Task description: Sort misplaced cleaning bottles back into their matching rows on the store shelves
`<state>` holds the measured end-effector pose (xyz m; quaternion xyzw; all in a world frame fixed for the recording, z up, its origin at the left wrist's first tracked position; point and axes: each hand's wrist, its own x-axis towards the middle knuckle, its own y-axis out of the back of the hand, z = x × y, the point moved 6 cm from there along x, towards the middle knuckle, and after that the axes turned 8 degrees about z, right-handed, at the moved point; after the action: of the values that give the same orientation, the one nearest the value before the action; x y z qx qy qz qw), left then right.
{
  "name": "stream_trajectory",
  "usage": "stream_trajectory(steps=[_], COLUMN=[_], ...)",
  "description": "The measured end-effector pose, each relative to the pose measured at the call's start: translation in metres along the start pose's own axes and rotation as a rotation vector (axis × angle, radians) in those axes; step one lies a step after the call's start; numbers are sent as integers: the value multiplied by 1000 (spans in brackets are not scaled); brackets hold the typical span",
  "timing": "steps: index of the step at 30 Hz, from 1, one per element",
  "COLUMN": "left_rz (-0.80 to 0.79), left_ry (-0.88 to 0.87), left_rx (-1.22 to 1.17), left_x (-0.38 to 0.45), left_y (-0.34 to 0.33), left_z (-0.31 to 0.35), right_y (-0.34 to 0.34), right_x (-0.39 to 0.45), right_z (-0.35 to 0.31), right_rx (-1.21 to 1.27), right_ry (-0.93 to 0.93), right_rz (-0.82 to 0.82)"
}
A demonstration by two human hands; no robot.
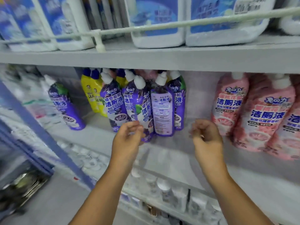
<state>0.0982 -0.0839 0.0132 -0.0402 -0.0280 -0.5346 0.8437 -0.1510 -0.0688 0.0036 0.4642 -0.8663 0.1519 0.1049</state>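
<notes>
Several purple toilet-cleaner bottles (141,104) with white caps crowd the middle shelf (162,145). One of them (163,108) faces backwards and shows its back label. Another purple bottle (66,106) stands alone further left. Yellow bottles (92,95) sit behind the purple group. Pink bottles (259,114) of the same shape fill the right side. My left hand (128,137) hovers with loosely curled fingers at the base of the front purple bottle, holding nothing. My right hand (206,133) floats with fingers curled in the bare gap between the purple and pink bottles.
Large white jugs with blue labels (155,21) stand on the upper shelf behind a white wire rail (146,28). White bottles (35,103) blur at the far left. Below are small white containers (90,161) on the lower shelf. A blue shelf upright (40,132) runs diagonally at left.
</notes>
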Motion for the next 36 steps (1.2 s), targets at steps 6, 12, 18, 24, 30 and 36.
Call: stream_trajectory(steps=[6, 12, 18, 24, 30, 36], left_rz=[146, 129, -151, -140, 112, 176], left_ry=[-116, -236, -292, -333, -363, -320], left_rx=[17, 176, 310, 384, 356, 321], left_x=[65, 143, 188, 195, 230, 262], left_y=[63, 85, 61, 85, 137, 129], left_z=[-1, 2, -21, -27, -14, -28], right_y=[-76, -149, -179, -184, -180, -183], right_x=[-6, -28, -38, -40, -38, -38], right_z=[2, 7, 11, 9, 6, 5], right_rx=[-110, -330, -688, -785, -790, -805], right_ry=[-9, 43, 208, 233, 195, 206], right_rz=[-160, -140, 143, 308, 317, 261])
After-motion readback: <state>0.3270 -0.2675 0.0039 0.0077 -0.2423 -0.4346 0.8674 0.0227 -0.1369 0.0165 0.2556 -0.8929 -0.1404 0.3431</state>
